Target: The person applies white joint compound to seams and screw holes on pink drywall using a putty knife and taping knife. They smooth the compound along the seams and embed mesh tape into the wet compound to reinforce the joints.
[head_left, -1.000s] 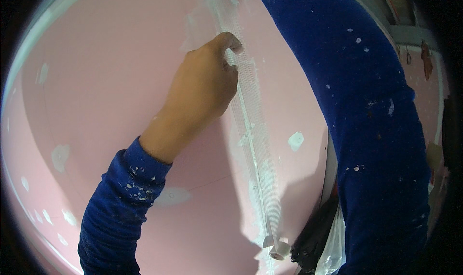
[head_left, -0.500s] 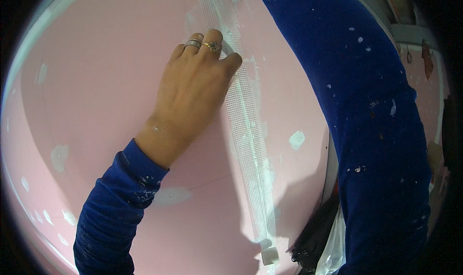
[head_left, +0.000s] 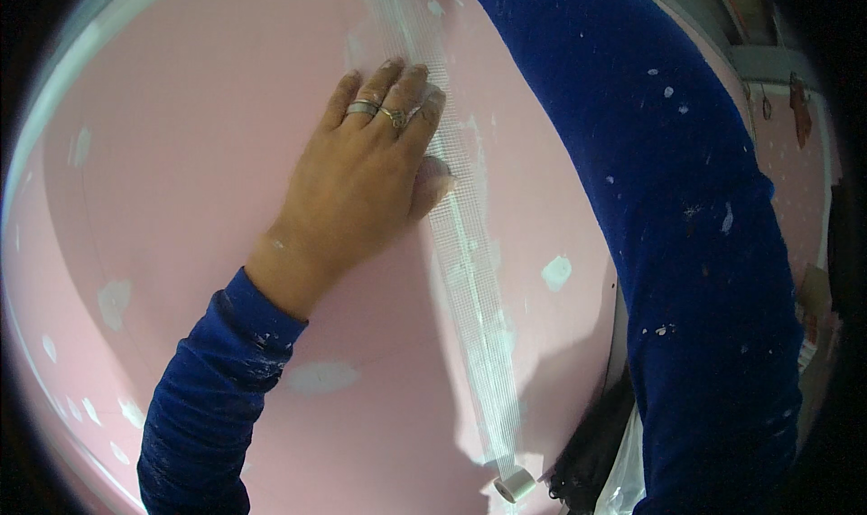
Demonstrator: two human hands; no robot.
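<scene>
My left hand lies against the pink wallboard with its fingers stretched out and two rings on them. Its fingertips and thumb touch a strip of white mesh joint tape that runs from the top of the view down over a whitish seam. At the strip's lower end hangs the tape roll, its hollow core showing. My right arm, in a blue sleeve flecked with white, reaches up past the upper edge. The right hand is out of sight.
Pale filler patches dot the pink wallboard. At the lower right are a dark hanging bundle and clear plastic sheeting. Another pink wall section shows beyond my right arm, with small things hanging on it.
The fingers of my left hand were curled at the tape and now lie stretched out, with the thumb lower. The tape roll has swung and turned its open end into view.
</scene>
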